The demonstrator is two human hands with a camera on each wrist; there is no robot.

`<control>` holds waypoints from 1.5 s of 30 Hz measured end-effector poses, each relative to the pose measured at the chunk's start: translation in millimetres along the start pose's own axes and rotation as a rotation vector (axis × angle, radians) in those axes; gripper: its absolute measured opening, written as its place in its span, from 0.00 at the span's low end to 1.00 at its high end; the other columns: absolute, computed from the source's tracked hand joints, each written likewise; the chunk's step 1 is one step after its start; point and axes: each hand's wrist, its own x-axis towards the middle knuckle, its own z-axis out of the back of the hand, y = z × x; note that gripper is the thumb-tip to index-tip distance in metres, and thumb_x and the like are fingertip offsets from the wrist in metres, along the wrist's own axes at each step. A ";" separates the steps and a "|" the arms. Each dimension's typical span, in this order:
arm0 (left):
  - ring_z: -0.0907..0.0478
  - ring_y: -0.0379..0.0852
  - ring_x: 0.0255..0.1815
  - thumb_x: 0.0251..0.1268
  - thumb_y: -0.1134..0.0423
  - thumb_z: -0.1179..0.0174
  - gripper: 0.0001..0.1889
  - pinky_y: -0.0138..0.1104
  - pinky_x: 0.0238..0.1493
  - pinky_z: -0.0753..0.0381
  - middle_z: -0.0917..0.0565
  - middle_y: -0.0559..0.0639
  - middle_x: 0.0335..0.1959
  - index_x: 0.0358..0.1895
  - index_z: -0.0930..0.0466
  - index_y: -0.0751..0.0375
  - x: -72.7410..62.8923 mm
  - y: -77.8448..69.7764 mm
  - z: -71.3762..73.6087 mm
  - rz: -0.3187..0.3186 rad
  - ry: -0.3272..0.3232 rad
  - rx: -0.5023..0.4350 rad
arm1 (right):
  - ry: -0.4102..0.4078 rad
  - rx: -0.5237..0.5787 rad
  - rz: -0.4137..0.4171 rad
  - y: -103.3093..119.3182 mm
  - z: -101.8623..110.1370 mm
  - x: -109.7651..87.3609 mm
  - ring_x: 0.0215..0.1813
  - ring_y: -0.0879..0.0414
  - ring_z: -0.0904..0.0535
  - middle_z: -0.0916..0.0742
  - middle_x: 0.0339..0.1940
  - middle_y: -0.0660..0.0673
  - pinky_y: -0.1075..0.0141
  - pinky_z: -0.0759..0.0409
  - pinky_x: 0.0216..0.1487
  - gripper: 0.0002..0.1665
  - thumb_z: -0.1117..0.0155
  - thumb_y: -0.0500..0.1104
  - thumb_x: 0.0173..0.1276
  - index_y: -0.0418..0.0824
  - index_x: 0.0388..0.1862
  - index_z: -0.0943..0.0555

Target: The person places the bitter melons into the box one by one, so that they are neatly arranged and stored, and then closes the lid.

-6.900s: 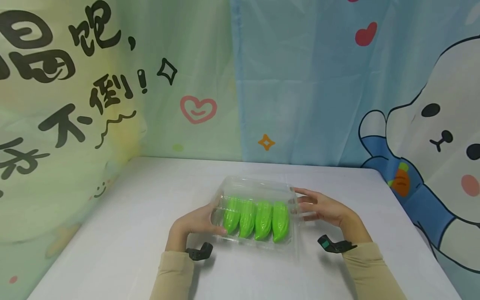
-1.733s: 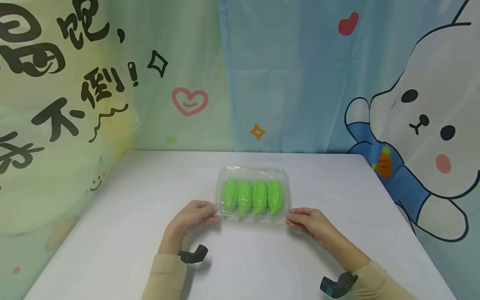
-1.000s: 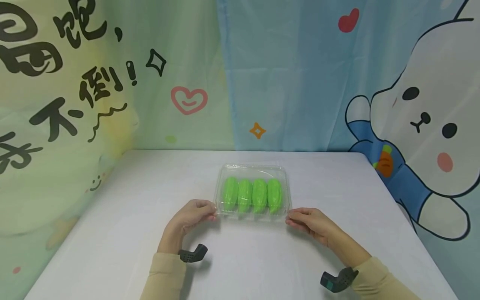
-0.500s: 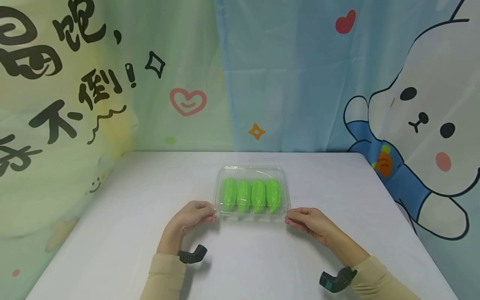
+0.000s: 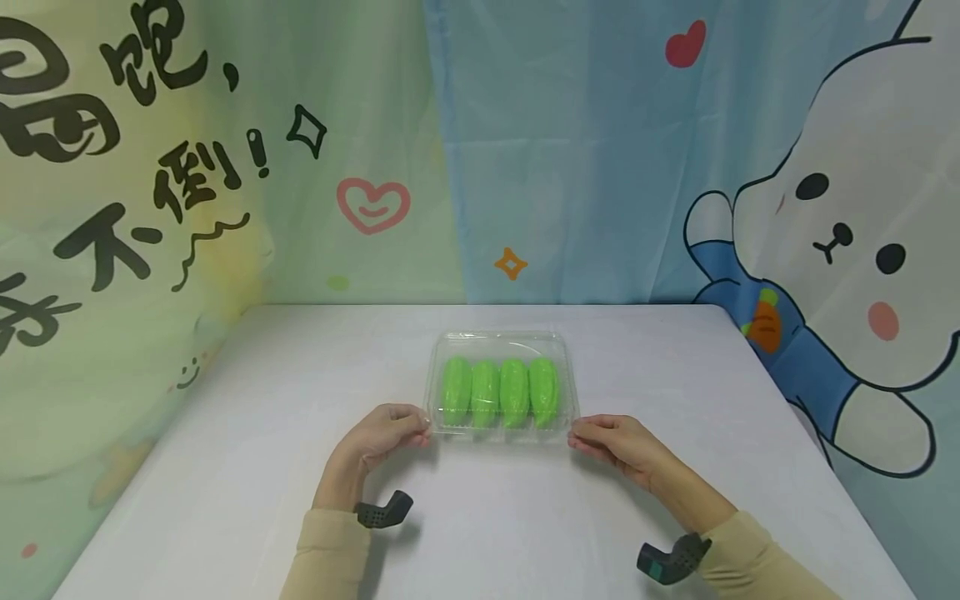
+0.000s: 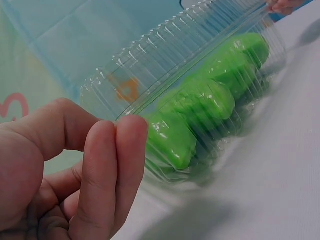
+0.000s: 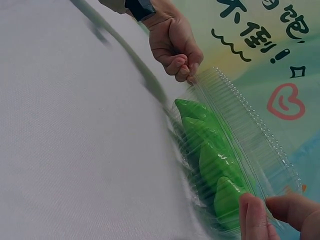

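A clear plastic clamshell box (image 5: 501, 338) sits lid up on the white table, centred ahead of me. Inside it, several glossy bright green pieces (image 5: 484, 395), long and tapered like small gourds, lie side by side. My left hand (image 5: 386, 432) pinches the rim at the near left corner between thumb and fingertips. At the near right corner, my right hand (image 5: 617, 443) pinches the rim the same way. The left wrist view shows the thumb and two fingers (image 6: 116, 170) meeting at the lid's edge. Ribbed walls (image 7: 240, 112) of the box show in the right wrist view.
The white table (image 5: 495, 533) reaches back to a printed curtain (image 5: 525, 150) with lettering, hearts and a white cartoon animal. A dark camera (image 5: 385, 509) is strapped to the left wrist, another (image 5: 673, 559) to the right.
Several seconds ago my hands held the box tilted by its sides, nearer me. It lies flatter and farther back, hands at its near corners. Over the last second, almost nothing moves.
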 end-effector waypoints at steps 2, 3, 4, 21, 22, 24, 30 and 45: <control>0.20 0.37 0.29 0.62 0.70 0.47 0.14 0.26 0.38 0.19 0.18 0.47 0.25 0.45 0.24 0.80 -0.1 0.3 -0.1 0.003 0.000 -0.002 | -0.004 -0.006 0.001 0.3 -0.6 0.1 0.39 0.64 0.15 0.12 0.38 0.47 0.76 0.18 0.44 0.31 0.39 0.39 0.68 0.21 0.62 0.36; 0.20 0.37 0.29 0.62 0.70 0.47 0.14 0.26 0.37 0.20 0.18 0.47 0.25 0.45 0.24 0.80 0.0 0.5 -0.2 0.006 0.000 -0.002 | -0.007 -0.010 0.002 0.5 -0.8 0.2 0.39 0.64 0.15 0.12 0.38 0.47 0.76 0.18 0.44 0.31 0.40 0.39 0.68 0.21 0.62 0.36; 0.20 0.37 0.29 0.62 0.70 0.47 0.14 0.26 0.37 0.20 0.18 0.46 0.26 0.46 0.24 0.80 0.1 0.6 -0.2 0.007 0.000 -0.002 | -0.009 -0.016 0.003 0.5 -0.9 0.3 0.39 0.64 0.15 0.12 0.39 0.47 0.76 0.18 0.44 0.31 0.40 0.39 0.68 0.21 0.62 0.36; 0.20 0.37 0.30 0.63 0.69 0.47 0.15 0.26 0.37 0.19 0.19 0.46 0.26 0.46 0.24 0.81 0.7 1.8 -0.4 0.003 -0.001 -0.008 | -0.042 -0.015 0.027 -1.3 -6.3 -0.6 0.37 0.64 0.16 0.13 0.34 0.49 0.76 0.18 0.43 0.27 0.41 0.37 0.68 0.20 0.58 0.34; 0.21 0.37 0.30 0.63 0.69 0.47 0.15 0.26 0.37 0.20 0.19 0.46 0.26 0.46 0.24 0.81 0.3 1.5 -0.4 0.001 0.001 -0.010 | -0.044 -0.009 0.029 -1.8 -6.8 -0.5 0.37 0.65 0.16 0.13 0.34 0.49 0.76 0.18 0.42 0.26 0.41 0.37 0.68 0.20 0.58 0.34; 0.21 0.37 0.29 0.63 0.69 0.47 0.15 0.25 0.37 0.20 0.19 0.46 0.26 0.46 0.24 0.80 -0.2 1.1 -0.5 0.001 0.003 -0.011 | -0.057 -0.007 0.027 -2.5 -7.9 -0.4 0.37 0.65 0.16 0.13 0.33 0.49 0.76 0.18 0.42 0.26 0.42 0.37 0.69 0.21 0.58 0.34; 0.21 0.37 0.29 0.63 0.68 0.46 0.14 0.26 0.37 0.20 0.19 0.46 0.26 0.44 0.23 0.79 1.2 0.4 -0.3 0.008 -0.005 -0.010 | -0.085 -0.022 0.028 -6.6 -10.1 1.4 0.36 0.66 0.17 0.14 0.33 0.50 0.77 0.18 0.42 0.26 0.45 0.38 0.71 0.20 0.60 0.35; 0.19 0.40 0.31 0.61 0.67 0.46 0.15 0.27 0.39 0.18 0.19 0.49 0.29 0.45 0.23 0.78 3.4 2.3 -0.6 0.012 -0.042 -0.022 | -0.084 0.002 0.022 -8.0 -9.1 -0.1 0.38 0.66 0.16 0.13 0.37 0.49 0.76 0.18 0.43 0.28 0.42 0.39 0.69 0.22 0.61 0.34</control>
